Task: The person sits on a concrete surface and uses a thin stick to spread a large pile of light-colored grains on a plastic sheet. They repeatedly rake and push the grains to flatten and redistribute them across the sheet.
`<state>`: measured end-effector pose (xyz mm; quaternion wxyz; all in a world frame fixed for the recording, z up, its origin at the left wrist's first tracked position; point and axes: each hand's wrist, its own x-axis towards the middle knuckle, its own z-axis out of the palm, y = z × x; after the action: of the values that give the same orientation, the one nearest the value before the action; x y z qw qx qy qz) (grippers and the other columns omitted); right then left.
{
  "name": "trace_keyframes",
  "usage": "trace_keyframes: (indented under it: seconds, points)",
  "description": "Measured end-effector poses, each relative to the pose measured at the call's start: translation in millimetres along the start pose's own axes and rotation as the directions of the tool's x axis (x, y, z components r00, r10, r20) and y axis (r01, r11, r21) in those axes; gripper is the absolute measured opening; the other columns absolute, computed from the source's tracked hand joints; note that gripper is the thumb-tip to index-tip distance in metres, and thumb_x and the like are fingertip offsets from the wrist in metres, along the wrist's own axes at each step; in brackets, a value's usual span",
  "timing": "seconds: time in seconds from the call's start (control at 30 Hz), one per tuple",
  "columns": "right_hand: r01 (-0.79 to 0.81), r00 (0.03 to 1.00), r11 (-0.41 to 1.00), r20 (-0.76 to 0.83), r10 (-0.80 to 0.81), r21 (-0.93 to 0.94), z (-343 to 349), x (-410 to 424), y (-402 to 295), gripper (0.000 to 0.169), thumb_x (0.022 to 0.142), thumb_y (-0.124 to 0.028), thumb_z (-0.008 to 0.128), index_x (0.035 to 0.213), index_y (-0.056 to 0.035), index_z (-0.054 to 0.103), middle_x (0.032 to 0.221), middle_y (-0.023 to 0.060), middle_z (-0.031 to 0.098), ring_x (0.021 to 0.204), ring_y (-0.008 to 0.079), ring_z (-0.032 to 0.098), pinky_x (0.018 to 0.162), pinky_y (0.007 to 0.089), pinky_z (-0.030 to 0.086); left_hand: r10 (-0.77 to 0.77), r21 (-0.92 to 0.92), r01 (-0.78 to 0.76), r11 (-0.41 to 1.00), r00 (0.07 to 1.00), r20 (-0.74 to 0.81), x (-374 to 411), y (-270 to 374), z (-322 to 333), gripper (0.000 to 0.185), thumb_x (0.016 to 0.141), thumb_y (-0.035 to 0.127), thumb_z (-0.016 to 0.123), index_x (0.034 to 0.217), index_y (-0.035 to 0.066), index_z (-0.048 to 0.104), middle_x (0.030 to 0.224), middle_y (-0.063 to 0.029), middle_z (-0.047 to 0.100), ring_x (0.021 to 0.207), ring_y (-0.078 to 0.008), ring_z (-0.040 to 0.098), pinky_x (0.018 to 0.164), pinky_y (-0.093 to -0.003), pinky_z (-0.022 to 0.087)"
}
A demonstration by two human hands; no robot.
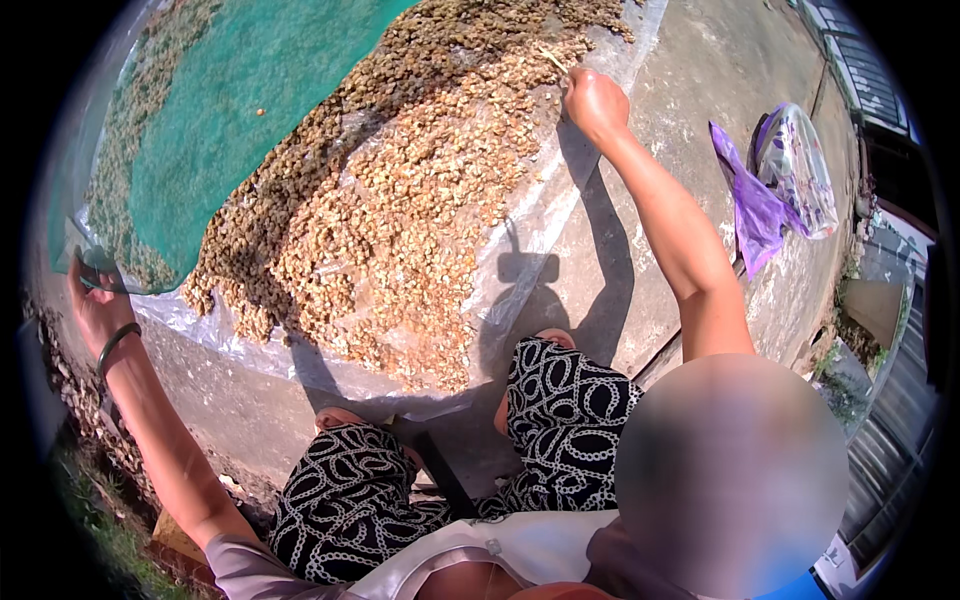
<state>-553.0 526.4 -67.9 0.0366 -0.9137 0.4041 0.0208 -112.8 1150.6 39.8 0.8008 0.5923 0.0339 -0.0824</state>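
Small tan, lumpy pieces, perhaps dried fruits or seeds (420, 202), lie spread over a clear plastic sheet (540, 232) on concrete. A green mesh net (217, 127) covers those at the upper left. My left hand (101, 300), with a dark bangle at the wrist, grips the near left corner of the net. Out at the far right edge of the spread, my right hand (596, 101) is closed on a thin pale stick (553, 60), whose tip points to the upper left over the pieces.
A purple plastic bag (754, 195) and a clear patterned bag (799, 172) lie on the concrete to the right. Rubble and grass border the ground at the lower left. Corrugated sheets (885, 442) stand at the far right. A blurred round patch hides the lower right.
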Motion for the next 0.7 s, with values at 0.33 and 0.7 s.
trace_keyframes:
  seconds: [0.33, 0.7]
  points:
    - [-0.032, 0.999, 0.999, -0.026, 0.031, -0.025, -9, -28, 52, 0.019, 0.092, -0.024, 0.061, 0.105, -0.0177, 0.074, 0.088, 0.0180, 0.073, 0.085, 0.0386, 0.071, 0.073, 0.0490, 0.056, -0.058, -0.016, 0.059, 0.998, 0.998, 0.039, -11, -9, 18, 0.029, 0.098, 0.009, 0.060, 0.121, -0.008, 0.063, 0.114, -0.0169, 0.065, 0.108, -0.0266, 0.061, 0.092, -0.0374, 0.055]
    - [-0.043, 0.998, 0.992, 0.044, 0.049, -0.119, -8, -8, 74, 0.020, 0.091, -0.025, 0.058, 0.097, -0.0171, 0.075, 0.094, 0.0170, 0.074, 0.089, 0.0388, 0.071, 0.077, 0.0492, 0.056, -0.128, -0.141, 0.131, 0.981, 0.991, 0.028, -10, -10, 7, 0.024, 0.097, 0.010, 0.063, 0.115, -0.005, 0.066, 0.115, -0.0159, 0.068, 0.108, -0.0271, 0.064, 0.095, -0.0381, 0.055]
